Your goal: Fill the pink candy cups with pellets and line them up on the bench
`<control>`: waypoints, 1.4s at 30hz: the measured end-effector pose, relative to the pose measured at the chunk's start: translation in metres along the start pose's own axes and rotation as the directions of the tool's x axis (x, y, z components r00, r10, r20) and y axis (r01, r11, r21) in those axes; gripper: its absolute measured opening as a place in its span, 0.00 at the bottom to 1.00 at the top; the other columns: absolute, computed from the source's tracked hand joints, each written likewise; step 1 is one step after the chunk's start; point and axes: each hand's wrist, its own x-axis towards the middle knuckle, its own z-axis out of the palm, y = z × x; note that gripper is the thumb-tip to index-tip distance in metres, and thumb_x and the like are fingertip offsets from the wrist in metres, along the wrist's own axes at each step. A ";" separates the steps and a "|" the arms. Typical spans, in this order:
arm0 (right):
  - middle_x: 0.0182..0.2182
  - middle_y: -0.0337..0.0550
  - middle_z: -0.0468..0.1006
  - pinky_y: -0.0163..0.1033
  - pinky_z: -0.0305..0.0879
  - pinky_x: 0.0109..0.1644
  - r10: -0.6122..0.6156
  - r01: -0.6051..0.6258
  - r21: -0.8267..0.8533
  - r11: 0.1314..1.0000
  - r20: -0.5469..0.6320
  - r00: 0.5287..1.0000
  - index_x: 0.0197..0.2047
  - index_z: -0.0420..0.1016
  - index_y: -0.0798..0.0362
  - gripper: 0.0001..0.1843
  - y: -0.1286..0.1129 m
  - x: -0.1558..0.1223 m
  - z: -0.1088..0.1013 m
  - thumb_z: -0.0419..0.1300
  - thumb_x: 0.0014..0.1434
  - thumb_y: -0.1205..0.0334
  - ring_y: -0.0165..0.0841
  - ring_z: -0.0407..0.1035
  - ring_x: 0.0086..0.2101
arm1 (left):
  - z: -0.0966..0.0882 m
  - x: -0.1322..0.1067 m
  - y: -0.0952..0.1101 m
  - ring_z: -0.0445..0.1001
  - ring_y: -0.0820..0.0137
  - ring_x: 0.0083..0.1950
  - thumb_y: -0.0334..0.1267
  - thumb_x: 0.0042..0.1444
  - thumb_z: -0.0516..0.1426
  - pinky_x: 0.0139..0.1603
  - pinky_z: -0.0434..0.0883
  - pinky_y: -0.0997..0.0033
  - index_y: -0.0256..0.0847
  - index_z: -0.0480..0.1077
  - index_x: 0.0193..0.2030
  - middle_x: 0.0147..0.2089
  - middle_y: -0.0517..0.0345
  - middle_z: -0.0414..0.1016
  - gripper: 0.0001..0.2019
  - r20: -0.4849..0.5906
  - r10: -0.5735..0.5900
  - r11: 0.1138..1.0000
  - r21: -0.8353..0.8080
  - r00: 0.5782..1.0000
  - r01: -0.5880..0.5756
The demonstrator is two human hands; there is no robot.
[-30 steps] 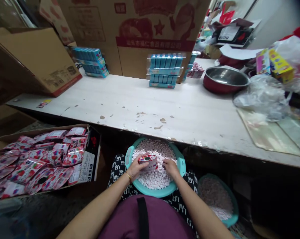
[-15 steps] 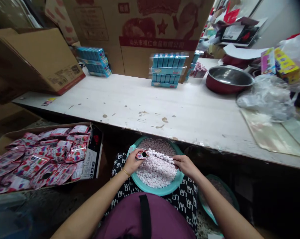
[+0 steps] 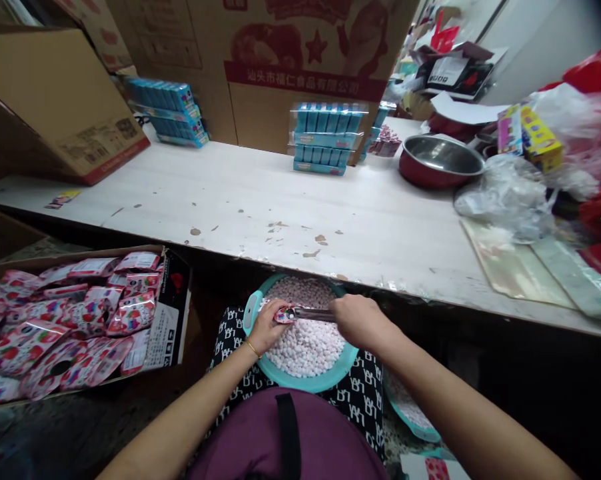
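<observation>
A teal basin (image 3: 250, 313) full of small pink-white candies (image 3: 305, 337) rests on my lap, just under the table's front edge. My left hand (image 3: 267, 328) is closed on the left end of a small red-and-pink pouch (image 3: 300, 313), held flat over the candies. My right hand (image 3: 358, 321) is closed on the pouch's right end, fingers pinched. The pouch is seen edge-on between the two hands.
A cardboard box (image 3: 173, 320) of red-pink pouches (image 3: 70, 320) sits at my left. The white table (image 3: 280, 200) carries blue packet stacks (image 3: 325, 137), another blue stack (image 3: 168, 110), a red metal bowl (image 3: 440, 160), plastic bags (image 3: 505, 193) and large cartons (image 3: 55, 100). A second teal basin (image 3: 410, 417) lies low right.
The pouch has turned from face-up to flat and edge-on, stretched between both hands. My right hand moved up from the candies to the pouch's end. The view shifted slightly.
</observation>
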 end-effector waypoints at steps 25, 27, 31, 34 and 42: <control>0.19 0.37 0.67 0.31 0.54 0.29 0.115 0.071 0.764 0.641 -0.188 0.975 0.24 0.67 0.54 0.12 0.039 0.040 0.145 0.47 0.54 0.62 0.28 0.63 0.24 | -0.030 -0.020 -0.006 0.71 0.66 0.44 0.39 0.43 0.61 0.50 0.66 0.63 0.41 0.64 0.45 0.44 0.56 0.71 0.21 -0.114 -0.291 0.945 -0.187 0.950 0.268; 0.20 0.38 0.69 0.31 0.55 0.29 0.069 0.101 0.727 0.679 -0.200 0.977 0.25 0.68 0.54 0.13 0.039 0.028 0.119 0.46 0.55 0.61 0.28 0.63 0.24 | -0.022 -0.018 -0.004 0.70 0.67 0.44 0.35 0.44 0.60 0.50 0.66 0.63 0.41 0.65 0.44 0.44 0.55 0.71 0.18 -0.084 -0.237 0.965 -0.132 0.968 0.225; 0.26 0.42 0.74 0.32 0.56 0.32 0.010 0.059 0.450 0.891 -0.150 0.989 0.30 0.73 0.52 0.14 0.024 0.012 0.066 0.47 0.55 0.62 0.31 0.67 0.31 | -0.002 -0.012 0.004 0.68 0.66 0.47 0.31 0.45 0.58 0.51 0.64 0.63 0.41 0.65 0.44 0.45 0.55 0.69 0.17 -0.062 -0.112 0.992 -0.067 0.992 0.108; 0.31 0.46 0.75 0.34 0.56 0.33 0.032 -0.010 0.204 0.979 -0.103 0.994 0.33 0.74 0.52 0.14 0.010 0.008 0.039 0.47 0.54 0.66 0.35 0.69 0.34 | 0.005 -0.011 0.005 0.67 0.66 0.48 0.28 0.44 0.58 0.52 0.63 0.63 0.41 0.66 0.44 0.44 0.55 0.69 0.17 -0.057 -0.062 0.998 -0.021 0.996 0.061; 0.33 0.45 0.76 0.34 0.57 0.33 0.027 -0.016 0.141 0.990 -0.076 0.997 0.38 0.74 0.48 0.17 0.004 0.006 0.036 0.46 0.53 0.68 0.35 0.69 0.35 | -0.007 -0.015 0.005 0.66 0.65 0.48 0.29 0.46 0.57 0.52 0.63 0.62 0.40 0.65 0.45 0.45 0.54 0.68 0.17 -0.053 -0.013 0.997 0.070 0.999 0.017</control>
